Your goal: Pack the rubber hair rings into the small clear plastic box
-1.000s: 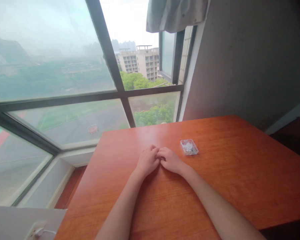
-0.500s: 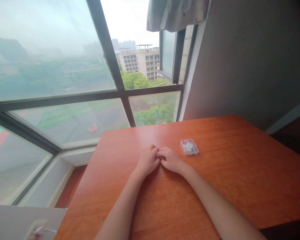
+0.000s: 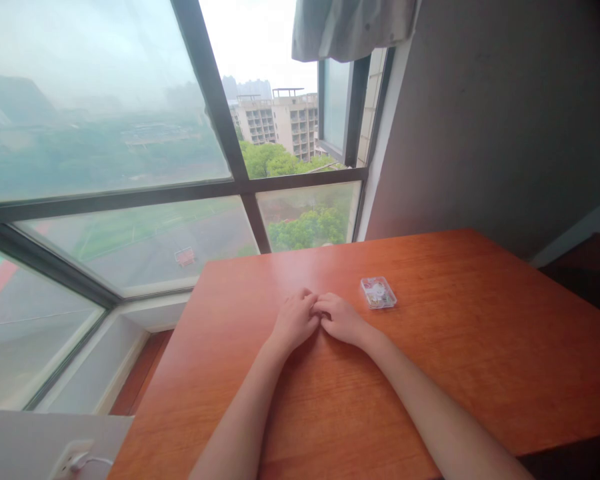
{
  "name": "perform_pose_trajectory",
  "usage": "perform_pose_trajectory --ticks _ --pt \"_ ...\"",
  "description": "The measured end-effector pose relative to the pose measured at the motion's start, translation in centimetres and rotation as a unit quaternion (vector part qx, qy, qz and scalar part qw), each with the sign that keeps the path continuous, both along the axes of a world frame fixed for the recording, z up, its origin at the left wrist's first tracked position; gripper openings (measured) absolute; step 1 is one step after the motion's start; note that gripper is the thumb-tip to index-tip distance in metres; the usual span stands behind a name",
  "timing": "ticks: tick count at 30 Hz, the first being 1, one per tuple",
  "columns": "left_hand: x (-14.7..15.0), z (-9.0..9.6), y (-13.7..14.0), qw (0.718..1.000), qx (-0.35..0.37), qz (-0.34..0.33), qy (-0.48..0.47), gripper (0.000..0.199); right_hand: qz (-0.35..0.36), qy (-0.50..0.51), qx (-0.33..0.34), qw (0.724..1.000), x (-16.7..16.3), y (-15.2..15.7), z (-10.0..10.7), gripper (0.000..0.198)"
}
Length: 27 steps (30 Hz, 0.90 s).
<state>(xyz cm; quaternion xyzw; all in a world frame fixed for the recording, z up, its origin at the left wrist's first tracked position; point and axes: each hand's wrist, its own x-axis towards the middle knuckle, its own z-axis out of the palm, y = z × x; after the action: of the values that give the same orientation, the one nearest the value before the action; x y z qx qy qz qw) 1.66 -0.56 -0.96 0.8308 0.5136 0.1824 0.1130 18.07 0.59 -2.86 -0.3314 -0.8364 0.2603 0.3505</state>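
The clear plastic box (image 3: 379,293) with small things inside lies on the table (image 3: 480,333), near the right hand (image 3: 343,321) but not touching it, and a careless sideways move of this hand could perhaps push it along the smooth top. The left hand (image 3: 295,321) and the right one are half curled with fingers meeting, and I cannot tell whether they close on something. Compared with half a second ago, box and hands keep their places; only the view shifts very slightly.

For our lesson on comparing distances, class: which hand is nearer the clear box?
The right hand; the left hand lies on its far side from the clear box.
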Motion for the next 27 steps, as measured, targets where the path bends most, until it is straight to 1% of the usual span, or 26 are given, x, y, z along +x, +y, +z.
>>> perform_pose_trajectory --ticks 14,16,18,19,20,23,25,27 --pt "0.0 0.0 0.0 1.0 0.006 -0.003 -0.004 0.014 -0.004 -0.019 0.003 1.0 0.0 -0.2 0.3 0.035" --pt "0.0 0.0 0.0 1.0 0.006 -0.003 -0.004 0.014 -0.004 -0.038 0.009 0.999 0.0 -0.4 0.5 0.034" --pt "0.0 0.0 0.0 1.0 0.006 -0.005 -0.003 0.014 -0.021 -0.08 0.02 0.996 0.1 -0.5 1.0 0.03" --pt "0.0 0.0 0.0 1.0 0.007 -0.006 -0.003 0.015 -0.041 -0.108 0.026 0.993 0.3 -0.4 1.4 0.027" --pt "0.0 0.0 0.0 1.0 0.008 -0.007 -0.003 0.016 -0.079 -0.137 0.036 0.987 0.6 -0.4 1.8 0.024" --pt "0.1 0.1 -0.1 1.0 0.011 -0.007 -0.002 0.019 -0.224 -0.181 0.038 0.957 2.1 0.0 3.0 0.025" --pt "0.1 0.2 -0.2 1.0 0.007 -0.004 0.004 0.019 -0.325 -0.215 0.041 0.92 3.5 0.3 3.5 0.025" --pt "0.1 0.2 -0.2 1.0 0.001 0.0 0.009 0.02 -0.399 -0.256 0.043 0.88 4.9 0.5 3.5 0.029"
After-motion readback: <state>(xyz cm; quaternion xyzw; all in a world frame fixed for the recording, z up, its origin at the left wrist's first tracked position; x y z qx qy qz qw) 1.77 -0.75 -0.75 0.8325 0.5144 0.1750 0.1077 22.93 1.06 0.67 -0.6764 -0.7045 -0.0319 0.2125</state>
